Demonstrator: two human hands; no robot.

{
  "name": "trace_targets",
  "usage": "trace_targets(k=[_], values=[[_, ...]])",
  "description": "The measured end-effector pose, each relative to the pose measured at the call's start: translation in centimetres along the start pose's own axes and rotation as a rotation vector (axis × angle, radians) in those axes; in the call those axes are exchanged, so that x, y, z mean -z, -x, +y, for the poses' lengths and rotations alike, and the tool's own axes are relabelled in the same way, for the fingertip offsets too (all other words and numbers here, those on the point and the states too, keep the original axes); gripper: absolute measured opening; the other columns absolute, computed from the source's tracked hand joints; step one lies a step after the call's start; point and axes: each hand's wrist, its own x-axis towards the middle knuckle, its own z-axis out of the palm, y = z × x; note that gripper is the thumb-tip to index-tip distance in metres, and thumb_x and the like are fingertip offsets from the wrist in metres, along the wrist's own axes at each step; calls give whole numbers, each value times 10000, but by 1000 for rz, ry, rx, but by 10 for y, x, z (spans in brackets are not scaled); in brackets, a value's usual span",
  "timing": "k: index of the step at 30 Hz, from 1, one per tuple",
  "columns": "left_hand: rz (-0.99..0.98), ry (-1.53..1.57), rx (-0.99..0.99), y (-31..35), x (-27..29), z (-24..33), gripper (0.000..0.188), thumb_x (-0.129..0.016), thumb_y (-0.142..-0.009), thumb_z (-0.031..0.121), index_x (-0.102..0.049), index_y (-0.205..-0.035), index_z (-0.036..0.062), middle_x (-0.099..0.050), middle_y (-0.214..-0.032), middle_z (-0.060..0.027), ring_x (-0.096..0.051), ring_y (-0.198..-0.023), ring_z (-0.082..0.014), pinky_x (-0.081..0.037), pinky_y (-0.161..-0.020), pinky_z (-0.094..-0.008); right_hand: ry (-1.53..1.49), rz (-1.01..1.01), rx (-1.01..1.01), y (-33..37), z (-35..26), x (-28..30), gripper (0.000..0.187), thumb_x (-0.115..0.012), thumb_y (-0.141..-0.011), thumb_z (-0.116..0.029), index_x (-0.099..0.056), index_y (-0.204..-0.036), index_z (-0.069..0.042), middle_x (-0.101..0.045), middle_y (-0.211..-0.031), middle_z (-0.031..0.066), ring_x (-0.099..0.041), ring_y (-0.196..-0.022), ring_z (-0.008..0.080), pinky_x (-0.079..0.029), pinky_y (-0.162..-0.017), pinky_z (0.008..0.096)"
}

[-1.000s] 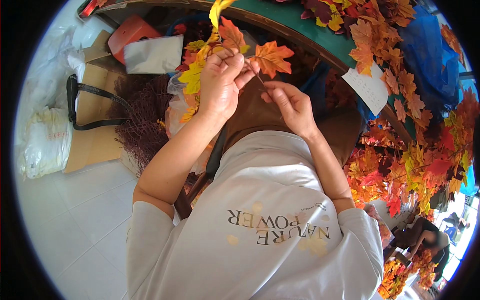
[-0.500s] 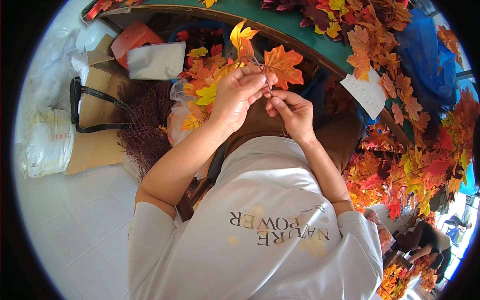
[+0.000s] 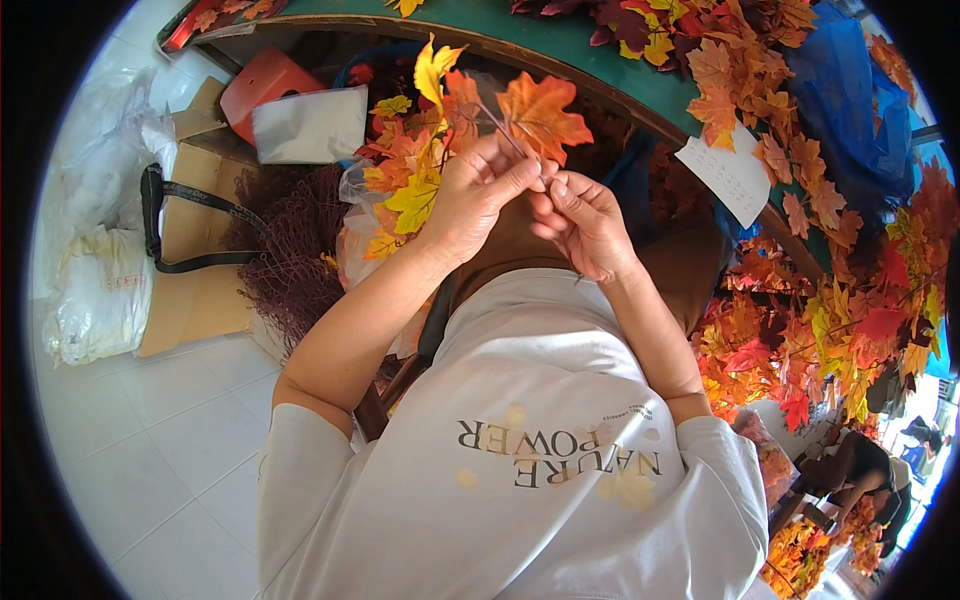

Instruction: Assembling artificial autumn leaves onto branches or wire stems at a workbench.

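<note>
My left hand (image 3: 478, 193) pinches the thin dark stem of an artificial maple leaf spray between thumb and fingers. Above the hand fan out an orange leaf (image 3: 543, 112) and a yellow leaf (image 3: 432, 72); a lower yellow-green leaf (image 3: 414, 202) hangs beside the wrist. Thumb against fingers, my right hand (image 3: 588, 222) meets the left fingertips at the lower part of the stem. Whether a separate small piece sits between the right fingertips is hidden.
A green table (image 3: 560, 58) curves across the far side, with artificial leaves and a blue plastic bag (image 3: 850, 110) on its right. A written paper (image 3: 728, 178) hangs at its edge. Leftward are dark stems (image 3: 290, 245), a cardboard box (image 3: 195, 290) and an orange stool (image 3: 262, 85). Another person (image 3: 868, 470) works far right.
The leaf spray has tilted and shifted slightly left and up in my left hand. My right hand has turned, its fingertips now closer against the left ones.
</note>
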Motion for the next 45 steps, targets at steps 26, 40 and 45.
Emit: trace_targets(k=[26,40,45], values=[[135,237,398,3,-11,13,64,-584,-881,136,-527,-885,106,-503,-768,19,-466,-570,-55,-383,-487,-193,2245,358,1035,-109,-196,59,431,-594,-731,28,-567,-1145,-89,-524,-1068,135,-546,-943,323,-470,-805,389],[114,198,412,8,-17,22,123,-603,-874,136,-541,-951,63,-520,-745,9,-535,-567,-88,-461,-498,-229,2385,356,756,-193,-211,41,273,-514,-801,-74,-609,-1048,-140,-556,-952,141,-591,-866,328,-500,-713,417],[87,194,409,9,-16,24,108,-588,-887,122,-531,-950,55,-545,-778,-5,-546,-597,-90,-483,-530,-236,2195,320,1172,-208,-211,31,138,-539,-795,-103,-618,-906,-77,-575,-830,132,-602,-801,326,-498,-688,424]])
